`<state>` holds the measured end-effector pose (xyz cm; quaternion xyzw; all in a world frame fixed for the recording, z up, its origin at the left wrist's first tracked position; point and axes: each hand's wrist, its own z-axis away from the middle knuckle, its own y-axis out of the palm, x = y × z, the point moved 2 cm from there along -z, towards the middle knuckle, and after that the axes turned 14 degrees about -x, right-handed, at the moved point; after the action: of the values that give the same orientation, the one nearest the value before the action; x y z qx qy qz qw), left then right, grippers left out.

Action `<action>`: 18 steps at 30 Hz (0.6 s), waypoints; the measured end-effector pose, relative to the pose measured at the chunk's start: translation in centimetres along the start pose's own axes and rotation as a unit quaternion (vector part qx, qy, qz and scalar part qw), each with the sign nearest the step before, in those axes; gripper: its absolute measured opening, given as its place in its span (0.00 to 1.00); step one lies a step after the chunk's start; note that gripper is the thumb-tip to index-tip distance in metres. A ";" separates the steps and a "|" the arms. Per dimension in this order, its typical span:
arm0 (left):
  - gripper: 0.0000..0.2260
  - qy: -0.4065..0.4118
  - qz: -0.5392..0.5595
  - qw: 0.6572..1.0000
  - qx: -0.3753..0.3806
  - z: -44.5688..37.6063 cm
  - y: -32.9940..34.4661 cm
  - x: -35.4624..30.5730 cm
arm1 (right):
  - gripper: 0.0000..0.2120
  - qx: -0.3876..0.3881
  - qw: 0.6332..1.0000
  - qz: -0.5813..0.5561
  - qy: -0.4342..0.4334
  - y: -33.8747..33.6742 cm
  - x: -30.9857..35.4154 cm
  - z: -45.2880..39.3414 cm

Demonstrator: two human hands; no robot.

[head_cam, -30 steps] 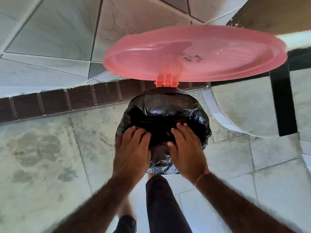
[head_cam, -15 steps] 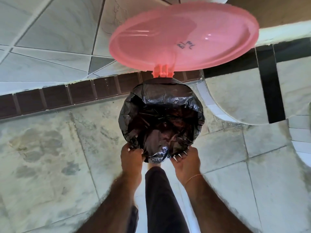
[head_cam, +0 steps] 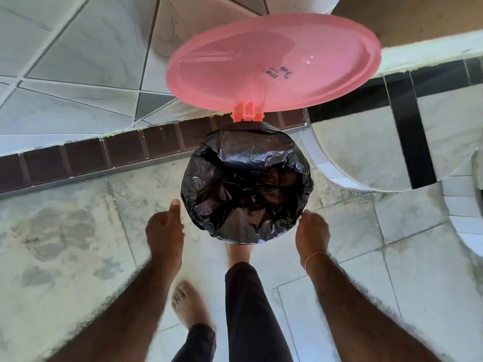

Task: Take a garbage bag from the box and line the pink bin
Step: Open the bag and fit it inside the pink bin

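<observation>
Head view: raised lid (head_cam: 274, 61) above black bag (head_cam: 247, 189).

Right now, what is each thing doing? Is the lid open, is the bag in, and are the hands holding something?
pink lid: flipped up, open on its hinge.
black garbage bag: inside the bin, its edge folded over the rim, crinkly.
pink bin: hidden under the bag, only the hinge shows.
left hand: beside the bag, not touching it, thumb sticking up, fingers hidden.
right hand: at the bag's edge, fingers hidden, so grip unclear.
</observation>
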<state>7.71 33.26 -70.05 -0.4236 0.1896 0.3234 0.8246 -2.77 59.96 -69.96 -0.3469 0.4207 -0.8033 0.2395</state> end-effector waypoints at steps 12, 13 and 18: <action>0.16 0.329 -0.221 0.909 0.127 -1.9 6.4 -8.0 | 0.21 -0.108 0.922 0.023 -0.371 1.7 11.6 -2.3; 0.17 0.321 -0.231 0.909 0.132 -2.2 6.5 -8.2 | 0.20 -0.137 0.914 0.028 -0.381 1.5 11.9 -2.6; 0.20 0.300 -0.176 0.933 0.087 -4.0 5.8 -8.4 | 0.16 0.002 0.974 -0.019 -0.226 1.6 12.4 -5.7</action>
<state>-2.48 29.32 -70.78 -0.4540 0.3783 0.0129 0.8066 -14.93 53.61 -69.14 -0.5273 0.3476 -0.7090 0.3138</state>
